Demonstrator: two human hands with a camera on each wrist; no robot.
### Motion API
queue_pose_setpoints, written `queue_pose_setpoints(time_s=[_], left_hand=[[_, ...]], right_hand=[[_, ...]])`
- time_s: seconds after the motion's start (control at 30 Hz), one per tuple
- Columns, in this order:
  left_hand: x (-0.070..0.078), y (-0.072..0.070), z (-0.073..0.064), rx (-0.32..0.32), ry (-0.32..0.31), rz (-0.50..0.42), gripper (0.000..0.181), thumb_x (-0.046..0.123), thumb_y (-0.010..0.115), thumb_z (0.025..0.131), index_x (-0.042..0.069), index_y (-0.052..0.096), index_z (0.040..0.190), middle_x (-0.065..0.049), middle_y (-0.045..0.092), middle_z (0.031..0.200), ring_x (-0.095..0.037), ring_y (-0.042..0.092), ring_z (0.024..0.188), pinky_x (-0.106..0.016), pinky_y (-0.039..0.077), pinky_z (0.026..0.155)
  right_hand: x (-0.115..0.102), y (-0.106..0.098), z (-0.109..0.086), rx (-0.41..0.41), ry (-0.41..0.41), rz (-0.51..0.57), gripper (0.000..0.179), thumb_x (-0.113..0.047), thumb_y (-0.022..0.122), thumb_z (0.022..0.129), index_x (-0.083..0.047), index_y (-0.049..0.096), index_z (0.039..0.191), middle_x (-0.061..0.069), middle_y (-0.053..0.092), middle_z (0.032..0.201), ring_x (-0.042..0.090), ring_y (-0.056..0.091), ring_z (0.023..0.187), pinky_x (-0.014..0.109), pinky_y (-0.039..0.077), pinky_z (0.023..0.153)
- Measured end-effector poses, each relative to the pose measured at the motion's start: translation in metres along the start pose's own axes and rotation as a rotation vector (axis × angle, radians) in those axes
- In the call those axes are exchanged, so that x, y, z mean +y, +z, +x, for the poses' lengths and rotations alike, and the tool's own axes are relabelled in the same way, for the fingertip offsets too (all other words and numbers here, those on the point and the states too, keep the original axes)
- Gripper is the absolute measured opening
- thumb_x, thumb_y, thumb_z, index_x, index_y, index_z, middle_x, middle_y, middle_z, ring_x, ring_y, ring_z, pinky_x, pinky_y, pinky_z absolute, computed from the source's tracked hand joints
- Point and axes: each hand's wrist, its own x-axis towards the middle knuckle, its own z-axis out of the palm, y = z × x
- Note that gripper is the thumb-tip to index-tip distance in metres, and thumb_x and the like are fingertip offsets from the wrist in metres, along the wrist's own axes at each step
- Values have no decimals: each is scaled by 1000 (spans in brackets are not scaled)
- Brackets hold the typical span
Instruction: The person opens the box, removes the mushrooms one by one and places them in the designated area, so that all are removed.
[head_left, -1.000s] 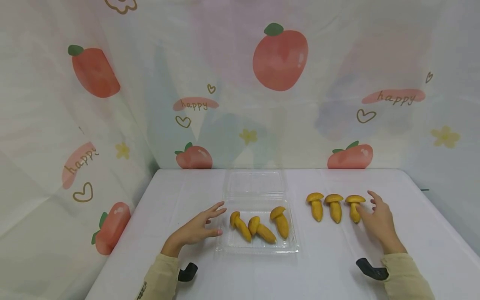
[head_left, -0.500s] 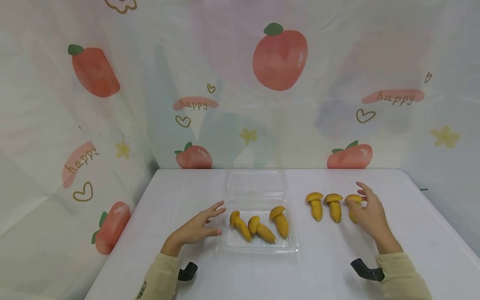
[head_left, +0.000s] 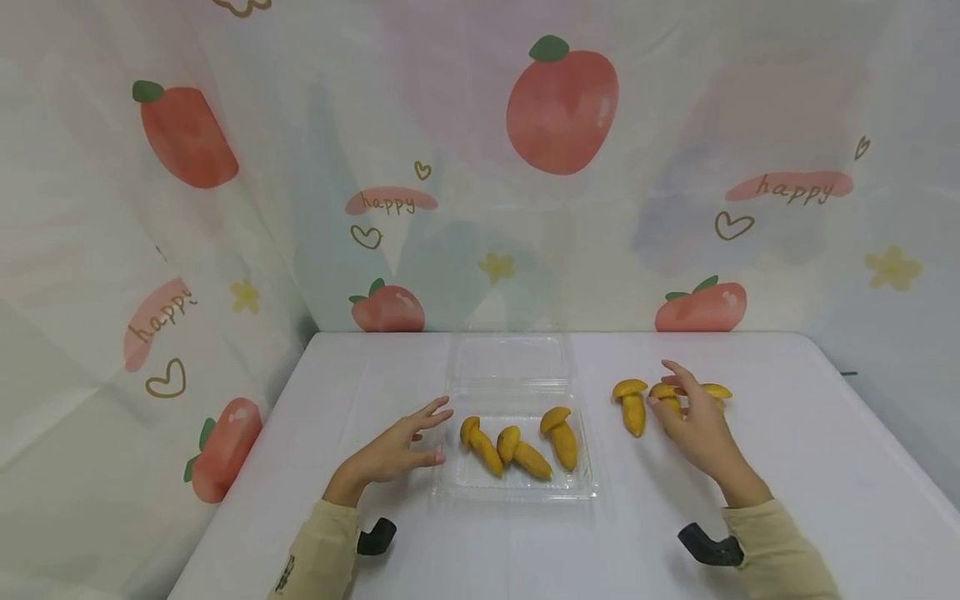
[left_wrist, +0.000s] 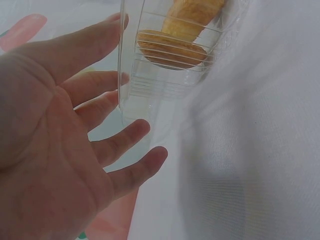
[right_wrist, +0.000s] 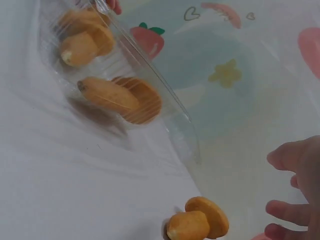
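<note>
Three yellow mushrooms, one at the left (head_left: 481, 447), one in the middle (head_left: 525, 455) and one at the right (head_left: 561, 440), lie in an open clear plastic box (head_left: 517, 493). My left hand (head_left: 390, 450) is spread beside the box's left edge; in the left wrist view its thumb and fingertips meet the rim, though firm contact is unclear. My right hand (head_left: 701, 437) hovers over a row of three more mushrooms, fingers loosely extended and holding nothing. It partly covers the middle mushroom (head_left: 664, 392) and the right mushroom (head_left: 717, 391). The left mushroom (head_left: 632, 408) of that row is uncovered.
The box's clear lid (head_left: 512, 360) lies folded back toward the rear. A white cloth covers the table (head_left: 540, 550). A printed curtain (head_left: 465, 150) stands behind and along the left side. Black wrist mounts (head_left: 711, 546) stick out inward from both sleeves.
My right hand has moved left from beside the row's right mushroom to over the middle one. My left hand and all the mushrooms stay in place. The head view has tipped slightly.
</note>
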Motion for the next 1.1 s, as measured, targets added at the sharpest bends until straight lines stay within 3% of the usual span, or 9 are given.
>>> queue_pose_setpoints(time_s=[0.23,0.53,0.8,1.1], left_hand=[[1,0,0,0,-8,-9,72,19,70,96,7,36,157,-8,17,171,-41,26,154,-63,37,116],[3,0,-1,-3,-7,-14,71,17,70,96,6,36,157,-11,17,171,-41,24,154,-63,37,116],[3,-2,-3,3,-19,-22,71,18,70,96,7,36,157,-9,17,171,-41,25,154,-64,36,116],[3,-2,-2,2,-6,-6,71,18,70,96,6,36,157,-9,19,171,-40,24,155,-63,37,116]], right_hand=[[-14,18,-3,-64,-32,-24,62,-10,66,97,1,38,151,32,58,133,48,54,118,58,51,88],[-26,39,-7,-133,-67,7,61,-11,66,96,-2,40,151,28,60,132,47,53,126,69,45,102],[-41,58,-16,-157,-103,4,64,-10,69,93,-8,42,151,24,59,135,43,52,125,57,51,94],[-47,69,-23,-153,-197,-36,61,-10,74,90,-6,49,146,19,57,143,43,48,134,68,40,108]])
